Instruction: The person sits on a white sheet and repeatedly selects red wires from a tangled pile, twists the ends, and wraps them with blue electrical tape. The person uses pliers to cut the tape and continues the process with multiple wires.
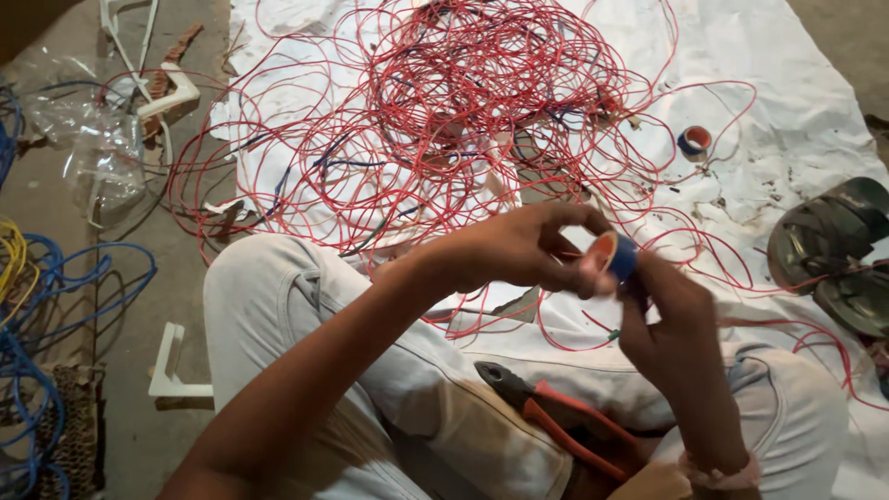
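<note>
Fingers (579,268) of both raised hands pinch a blue tape roll (616,255).

The hands (593,268) hide most of the tape roll (616,255) (motion-blurred too).

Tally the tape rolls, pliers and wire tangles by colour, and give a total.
Blue tape rolls: 2, one in the hands, one on the white sheet
Red-handled pliers: 1
Red wire tangle: 1
Blue wire tangle: 1
Total: 5
</note>
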